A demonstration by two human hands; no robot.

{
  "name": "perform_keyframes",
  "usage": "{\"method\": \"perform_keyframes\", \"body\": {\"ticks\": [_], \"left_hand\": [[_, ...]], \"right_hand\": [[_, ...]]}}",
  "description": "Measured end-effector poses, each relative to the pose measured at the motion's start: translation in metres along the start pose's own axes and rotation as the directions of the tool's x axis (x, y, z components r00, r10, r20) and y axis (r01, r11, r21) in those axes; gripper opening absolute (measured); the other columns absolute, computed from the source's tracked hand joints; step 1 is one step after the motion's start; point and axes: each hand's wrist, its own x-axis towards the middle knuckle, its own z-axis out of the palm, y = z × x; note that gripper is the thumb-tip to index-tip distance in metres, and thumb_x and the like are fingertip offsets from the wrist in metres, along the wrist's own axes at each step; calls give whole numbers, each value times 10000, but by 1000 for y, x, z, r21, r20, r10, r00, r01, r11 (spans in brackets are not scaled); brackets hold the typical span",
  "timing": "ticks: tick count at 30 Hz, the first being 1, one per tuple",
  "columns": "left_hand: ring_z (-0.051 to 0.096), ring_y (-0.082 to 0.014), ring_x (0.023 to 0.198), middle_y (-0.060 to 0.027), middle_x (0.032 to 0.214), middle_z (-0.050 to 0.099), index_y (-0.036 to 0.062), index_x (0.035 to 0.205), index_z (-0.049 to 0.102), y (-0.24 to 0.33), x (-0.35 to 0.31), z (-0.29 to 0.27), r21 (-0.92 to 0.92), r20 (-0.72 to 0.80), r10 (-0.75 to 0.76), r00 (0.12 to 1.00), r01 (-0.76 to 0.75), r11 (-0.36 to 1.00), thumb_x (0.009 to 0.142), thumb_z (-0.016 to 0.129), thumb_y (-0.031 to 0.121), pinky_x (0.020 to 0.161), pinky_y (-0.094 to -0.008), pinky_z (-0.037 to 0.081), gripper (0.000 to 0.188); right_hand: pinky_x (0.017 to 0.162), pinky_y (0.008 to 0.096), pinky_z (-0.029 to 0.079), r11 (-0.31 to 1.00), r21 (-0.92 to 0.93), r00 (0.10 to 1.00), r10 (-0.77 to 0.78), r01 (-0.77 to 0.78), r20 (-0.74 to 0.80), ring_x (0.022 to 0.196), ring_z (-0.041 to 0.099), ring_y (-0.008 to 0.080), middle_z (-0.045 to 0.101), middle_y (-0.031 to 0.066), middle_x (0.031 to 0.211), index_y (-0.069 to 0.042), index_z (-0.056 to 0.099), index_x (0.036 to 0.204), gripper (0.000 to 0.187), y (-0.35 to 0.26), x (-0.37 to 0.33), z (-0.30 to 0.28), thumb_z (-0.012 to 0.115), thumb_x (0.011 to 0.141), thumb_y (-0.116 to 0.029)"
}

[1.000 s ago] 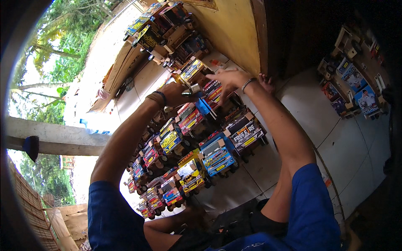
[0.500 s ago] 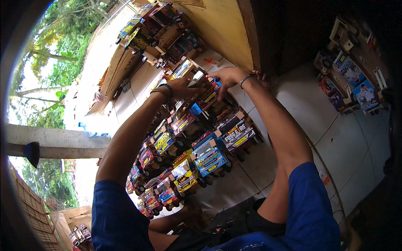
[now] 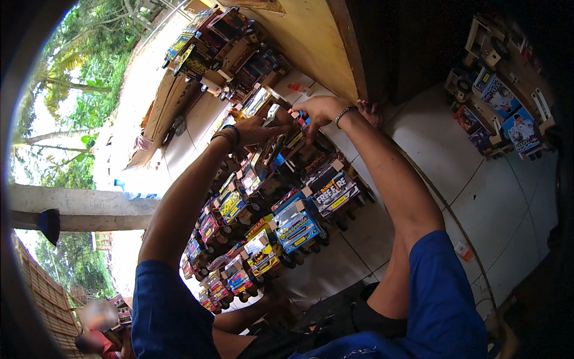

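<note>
Rows of colourful wooden toy trucks (image 3: 297, 224) stand packed on the floor before me, their printed fronts facing my way. At the far end of the rows, my left hand (image 3: 256, 131) reaches in with fingers stretched to the right, closed against a toy truck (image 3: 274, 113). Opposite it, my right hand (image 3: 320, 112) curves over the same spot, fingers and thumb round a red and blue part (image 3: 302, 122). The hands and neighbouring trucks partly hide what lies between them.
More toy trucks (image 3: 200, 60) are stacked at the far left by a yellow wall (image 3: 311, 45). Others (image 3: 502, 102) stand at the right. A cable (image 3: 442, 200) crosses the tiles near a small clear plastic item (image 3: 464, 251). A person in red (image 3: 104, 341) is at lower left.
My fingers, spread apart before, have drawn closer together round the toy truck. The left hand has shifted slightly left and down. A person in red has come into view at lower left.
</note>
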Motion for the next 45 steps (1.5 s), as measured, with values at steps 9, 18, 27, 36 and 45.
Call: {"method": "perform_keyframes", "body": {"ticks": [9, 18, 27, 36, 45], "left_hand": [[649, -288, 1058, -200, 1237, 605, 100, 1417, 465, 10, 1, 1, -72, 39, -20, 999, 22, 997, 801, 593, 760, 796, -457, 611, 912], [680, -274, 921, -200, 1109, 651, 43, 1403, 458, 2, 27, 0, 17, 71, -162, 984, 161, 987, 811, 613, 731, 726, -423, 596, 921], [691, -224, 805, -186, 948, 692, 40, 1268, 593, -2, 29, 24, -15, -137, -96, 986, 95, 995, 818, 659, 684, 652, -359, 559, 789], [703, -287, 734, -213, 775, 700, -122, 848, 689, 0, 22, 48, -142, -297, -170, 940, 132, 981, 798, 659, 681, 677, -409, 531, 805], [654, -213, 664, -75, 742, 656, 87, 1136, 688, -44, -2, 18, -33, -128, -116, 985, 112, 993, 877, 666, 552, 599, -351, 519, 534]], "right_hand": [[964, 405, 486, 997, -66, 998, -49, 47, -26, 1169, 610, 331, 648, 146, 1258, -111, 509, 1372, 1015, -11, -8, -6, 954, 495, -363], [908, 420, 508, 999, -37, 996, -42, 39, -79, 1113, 635, 343, 681, 161, 1169, -58, 563, 1221, 857, -13, -6, -2, 950, 493, -293], [876, 424, 515, 992, -66, 983, -114, 105, -141, 1077, 641, 365, 686, 179, 1124, -54, 568, 1231, 866, -15, -9, -1, 943, 483, -276], [862, 450, 508, 996, -73, 990, -55, 45, -131, 1076, 639, 372, 690, 183, 1089, -127, 553, 1289, 890, -3, 10, 11, 942, 498, -250], [985, 424, 478, 999, -36, 994, 3, -7, -111, 1226, 559, 387, 565, 223, 1347, -136, 281, 1534, 1266, -22, -14, -6, 968, 478, -264]]}}
